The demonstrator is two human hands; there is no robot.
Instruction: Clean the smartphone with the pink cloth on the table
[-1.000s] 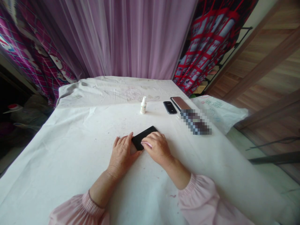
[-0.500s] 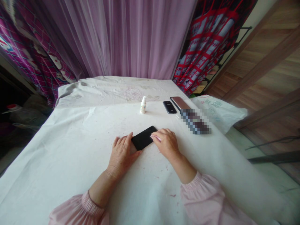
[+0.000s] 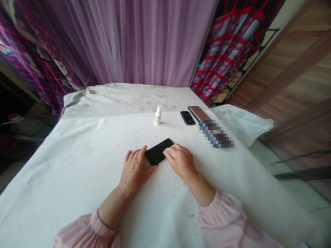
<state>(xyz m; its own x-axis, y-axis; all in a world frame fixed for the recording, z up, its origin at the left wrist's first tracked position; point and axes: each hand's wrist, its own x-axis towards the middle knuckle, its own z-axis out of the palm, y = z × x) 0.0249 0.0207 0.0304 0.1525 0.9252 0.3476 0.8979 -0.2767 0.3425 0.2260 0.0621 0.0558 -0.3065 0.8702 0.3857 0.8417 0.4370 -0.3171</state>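
A black smartphone (image 3: 156,153) lies flat on the white tablecloth with its dark screen facing up. My left hand (image 3: 133,168) grips its left end, thumb along the near edge and fingers at the far corner. Over the right part of the screen, my right hand (image 3: 181,159) is closed in a pinch on a small pale pink-white piece (image 3: 169,154), perhaps cloth or tissue; most of it is hidden by the fingers. Beyond the phone stands a small white spray bottle (image 3: 158,117), upright and touched by neither hand.
Toward the back right lie a small dark phone (image 3: 187,118), a larger phone with a rose-coloured back (image 3: 198,113) and a pixelated item (image 3: 216,133). A white plastic bag (image 3: 244,124) sits past the table's right edge. Purple curtains (image 3: 155,44) hang behind the table.
My right hand has shifted slightly left across the screen, the pale piece still pinched in it. My left hand and the phone have stayed put.
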